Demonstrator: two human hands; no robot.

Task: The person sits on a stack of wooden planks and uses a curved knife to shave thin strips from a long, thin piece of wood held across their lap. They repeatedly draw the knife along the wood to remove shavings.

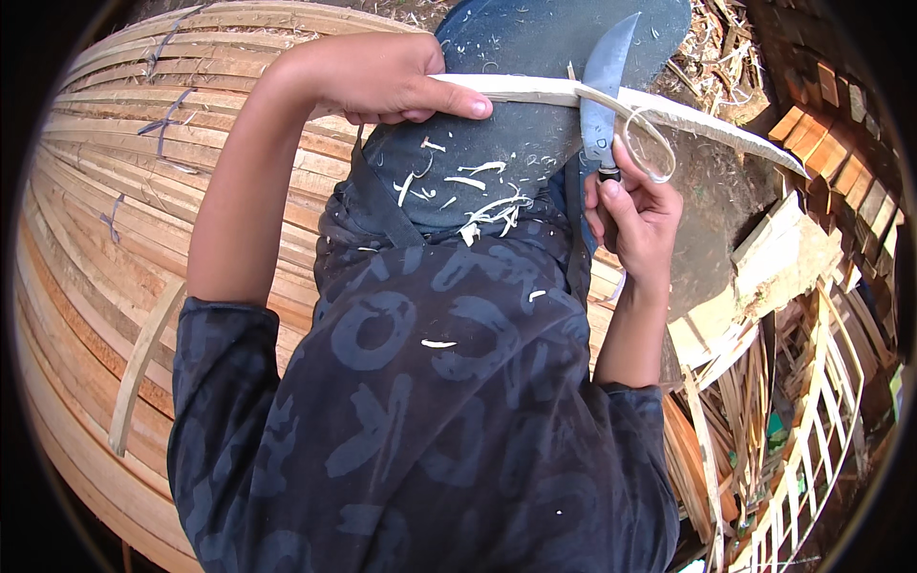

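Observation:
A pale, slightly curved wooden strip (530,91) lies across my lap over dark cloth (516,143). My left hand (401,84) is closed round the strip's left end, thumb along its top. In my right hand (632,205) is a knife (607,81) with a wide, curved blade and a dark handle, the fingers wrapped round the handle. The blade stands upright across the strip, its tip pointing away from me. A thin curled shaving (654,143) loops beside the blade above my right hand. Several loose shavings (492,212) are scattered on the cloth.
Bundled wooden slats (105,258) tied with dark bands fill the left side. One short curved piece (143,368) rests on top of them. To the right are stacked wooden blocks (831,158), a flat pale board (783,253) and a heap of thin split strips (745,420).

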